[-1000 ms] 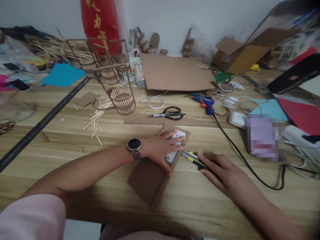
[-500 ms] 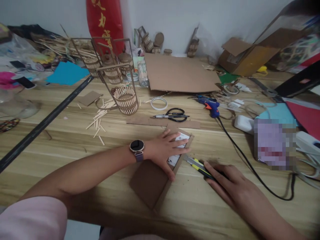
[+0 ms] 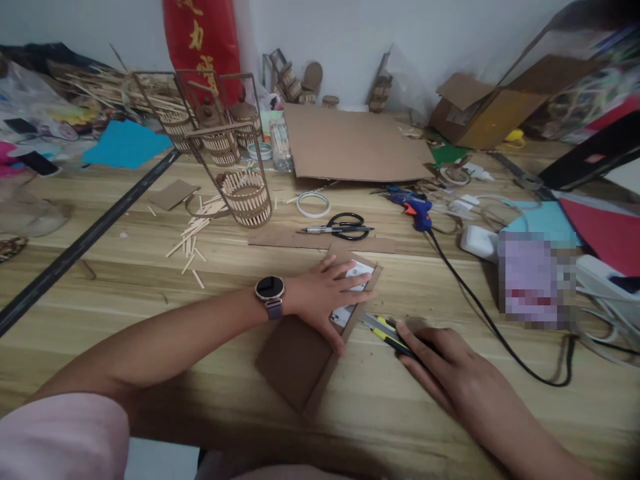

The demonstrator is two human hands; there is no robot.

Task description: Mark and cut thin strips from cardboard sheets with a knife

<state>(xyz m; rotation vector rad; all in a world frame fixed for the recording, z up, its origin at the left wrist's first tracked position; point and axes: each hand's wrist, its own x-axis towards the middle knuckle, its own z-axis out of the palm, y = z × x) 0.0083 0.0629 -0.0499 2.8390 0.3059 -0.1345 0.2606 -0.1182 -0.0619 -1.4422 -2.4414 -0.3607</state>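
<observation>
My left hand [image 3: 325,297] lies spread over a brown cardboard piece [image 3: 295,360] that has a white label [image 3: 345,315] on it, pressing it against the wooden table. A watch [image 3: 270,289] is on the left wrist. At the right, my right hand [image 3: 440,360] is closed round a yellow and black utility knife [image 3: 393,339]. The knife's blade points left, its tip beside the right edge of the cardboard. A long cardboard strip [image 3: 280,239] lies just beyond, with black-handled scissors [image 3: 350,227] and a pen partly over it.
Small stick baskets [image 3: 247,200] stand at the back left near scattered sticks [image 3: 193,237]. A large cardboard sheet [image 3: 355,143] lies at the back. On the right are a blue glue gun [image 3: 417,210] with a black cord, a white tape ring [image 3: 313,205] left of it, and an open box [image 3: 493,113].
The whole view has shifted slightly, so everything appears a little further left. The knife blade lies slightly nearer the cardboard's edge. Both hands keep their hold.
</observation>
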